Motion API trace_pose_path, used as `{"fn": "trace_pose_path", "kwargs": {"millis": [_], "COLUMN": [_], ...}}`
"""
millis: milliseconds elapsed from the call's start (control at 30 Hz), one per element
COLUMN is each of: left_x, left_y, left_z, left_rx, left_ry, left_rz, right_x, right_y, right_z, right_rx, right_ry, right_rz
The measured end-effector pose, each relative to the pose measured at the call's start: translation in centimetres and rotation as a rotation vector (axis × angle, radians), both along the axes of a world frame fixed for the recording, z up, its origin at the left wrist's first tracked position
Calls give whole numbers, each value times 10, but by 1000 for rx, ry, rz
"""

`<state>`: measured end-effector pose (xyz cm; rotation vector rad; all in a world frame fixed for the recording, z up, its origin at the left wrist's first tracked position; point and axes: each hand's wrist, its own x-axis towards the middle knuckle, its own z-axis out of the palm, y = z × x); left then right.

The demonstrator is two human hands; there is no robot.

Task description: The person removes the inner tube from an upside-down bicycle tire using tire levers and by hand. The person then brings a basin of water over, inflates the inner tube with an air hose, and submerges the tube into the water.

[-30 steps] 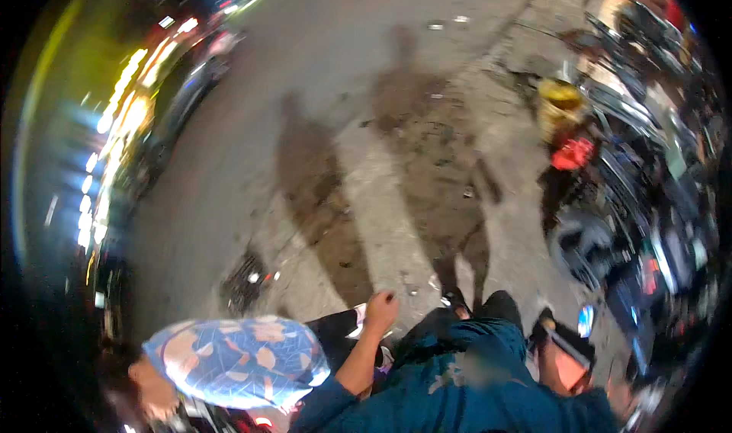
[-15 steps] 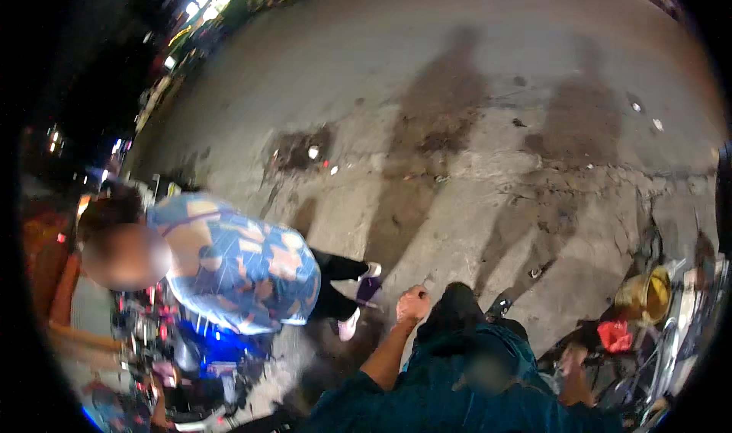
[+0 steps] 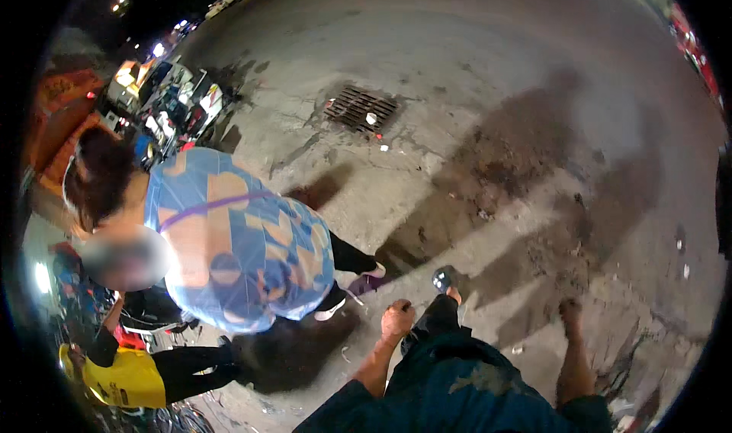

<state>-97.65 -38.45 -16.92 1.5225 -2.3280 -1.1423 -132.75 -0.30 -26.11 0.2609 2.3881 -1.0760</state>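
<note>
Though dim, both hands curled, any hold unclear, left near an apparent purple bag, contents hidden.

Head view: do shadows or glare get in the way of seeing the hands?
Head view: long shadows stretch across the pavement; head view, left edge: a white light glares, away from both hands; head view: the right hand looks darker than the left hand.
</note>
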Motion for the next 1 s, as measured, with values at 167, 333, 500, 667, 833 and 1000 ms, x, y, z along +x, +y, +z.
{"fn": "trace_pose_path", "kwargs": {"millis": [167, 333, 500, 667, 833, 1000], "left_x": [-65, -120, -162, -196, -208, -194], "left_y": [-76, -144, -202, -275, -353, -418], "left_z": [4, 25, 35, 8, -50, 7], "left_rx": [-29, -38, -117, 22, 67, 17], "left_ry": [-6, 99, 136, 123, 134, -101], "left_rz": [-103, -11, 86, 256, 471, 687], "right_x": [17, -4, -71, -186, -269, -277], "right_y": [-59, -102, -198, -306, -480, -722], "right_z": [-57, -53, -47, -69, -78, -24], "right_rx": [18, -74, 170, -131, 5, 204], "right_ry": [-242, -477, -500, -496, -341, -71], "right_rz": [211, 317, 243, 103, 224, 950]}}
